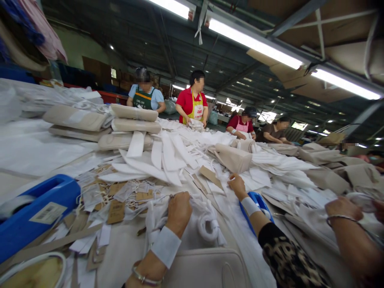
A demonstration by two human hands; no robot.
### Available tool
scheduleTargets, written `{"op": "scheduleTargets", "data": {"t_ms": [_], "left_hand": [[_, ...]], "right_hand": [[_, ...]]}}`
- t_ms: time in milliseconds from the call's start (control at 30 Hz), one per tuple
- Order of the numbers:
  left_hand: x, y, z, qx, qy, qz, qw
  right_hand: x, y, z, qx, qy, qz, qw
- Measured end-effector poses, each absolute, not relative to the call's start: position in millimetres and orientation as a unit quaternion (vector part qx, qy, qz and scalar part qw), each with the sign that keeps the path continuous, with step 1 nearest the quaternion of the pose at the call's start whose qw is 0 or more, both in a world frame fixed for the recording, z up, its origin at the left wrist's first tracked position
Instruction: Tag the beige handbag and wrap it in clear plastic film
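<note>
We see a bundle of white fabric straps (207,224), soft and partly rolled, lying on the cluttered desk (36,152) just ahead of us. Our left hand (179,210) has its grip closed over the bundle's near end. Our right hand (237,185) rests farther out on white pieces; we cannot tell its grip.

Left hand (179,208) — knuckles up, fingers curled closed, wrist banded. Right hand (237,185) — reached further forward, fingers bent downward, grip state not discernible.
</note>
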State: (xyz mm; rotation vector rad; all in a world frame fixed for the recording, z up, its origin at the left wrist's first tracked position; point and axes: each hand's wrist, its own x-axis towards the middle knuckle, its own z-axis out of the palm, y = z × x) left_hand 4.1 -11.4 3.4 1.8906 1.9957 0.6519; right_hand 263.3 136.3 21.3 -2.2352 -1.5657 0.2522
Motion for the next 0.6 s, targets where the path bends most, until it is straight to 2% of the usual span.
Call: {"op": "scheduleTargets", "data": {"t_ms": [100, 233, 333, 433, 600], "left_hand": [[4, -12, 9, 0.645, 0.7, 0.271, 0.14], [5, -14, 15, 0.62, 0.636, 0.438, 0.137], [6, -14, 17, 0.645, 0.514, 0.533, 0.188], [5, -14, 19, 0.686, 0.428, 0.541, 0.231], [-1, -16, 21, 0.644, 0.475, 0.56, 0.218]], "right_hand": [[252, 121, 42, -0.759, -0.57, 0.158, 0.273], [207, 76, 71, -0.635, -0.639, 0.265, 0.344], [167, 25, 92, -0.516, -0.7, 0.359, 0.338], [145, -25, 110, -0.379, -0.71, 0.473, 0.358], [174, -81, 126, -0.41, -0.637, 0.566, 0.326]]}}
